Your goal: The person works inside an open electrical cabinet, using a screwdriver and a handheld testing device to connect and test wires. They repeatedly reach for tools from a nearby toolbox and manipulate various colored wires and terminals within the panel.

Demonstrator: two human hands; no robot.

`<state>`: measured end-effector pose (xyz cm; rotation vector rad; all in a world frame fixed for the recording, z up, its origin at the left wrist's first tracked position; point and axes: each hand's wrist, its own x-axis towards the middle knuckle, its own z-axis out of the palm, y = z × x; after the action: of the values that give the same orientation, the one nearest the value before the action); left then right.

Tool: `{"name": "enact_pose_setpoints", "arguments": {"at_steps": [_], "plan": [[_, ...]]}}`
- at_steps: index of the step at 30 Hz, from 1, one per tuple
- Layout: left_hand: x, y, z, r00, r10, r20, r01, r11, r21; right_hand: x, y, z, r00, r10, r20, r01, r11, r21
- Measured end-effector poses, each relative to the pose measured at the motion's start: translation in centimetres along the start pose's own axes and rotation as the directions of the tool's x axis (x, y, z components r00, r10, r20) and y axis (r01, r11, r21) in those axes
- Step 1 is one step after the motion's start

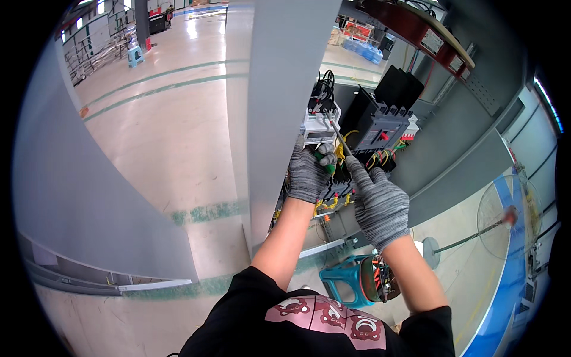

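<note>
Inside a grey metal cabinet (276,107), a white electrical device (314,127) has black wires (325,88) running into its top. My left hand (309,174), in a grey knit glove, is closed around the lower end of that device. My right hand (382,205), gloved alike, grips a screwdriver (339,135). Its thin shaft slants up to the device's upper part by the wires; my fingers hide its handle. Right of the device sits a dark grey circuit breaker (379,132) with a red part on its front. Yellow and green wires (342,149) run between and below them.
A dark red ring-shaped part (410,33) overhangs the upper right. Below my right arm, a teal stool (342,279) stands beside a container of tools (380,276). A pedestal fan (508,215) is on the right. Grey panels (101,190) flank the left.
</note>
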<state>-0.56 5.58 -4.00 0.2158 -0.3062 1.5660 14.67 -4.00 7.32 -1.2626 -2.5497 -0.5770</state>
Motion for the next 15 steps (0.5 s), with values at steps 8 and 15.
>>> {"name": "enact_pose_setpoints", "arguments": {"at_steps": [8, 15], "plan": [[-0.2, 0.5, 0.2, 1.000, -0.003, -0.028, 0.002, 1.000, -0.018, 3.5, -1.4, -3.4, 0.899, 0.163, 0.407, -0.141, 0.987, -0.082], [-0.2, 0.3, 0.2, 0.999, 0.021, 0.034, -0.019, 0.998, -0.067, 3.1, -1.5, -2.2, 0.940, 0.207, 0.271, -0.294, 0.894, 0.339]]}}
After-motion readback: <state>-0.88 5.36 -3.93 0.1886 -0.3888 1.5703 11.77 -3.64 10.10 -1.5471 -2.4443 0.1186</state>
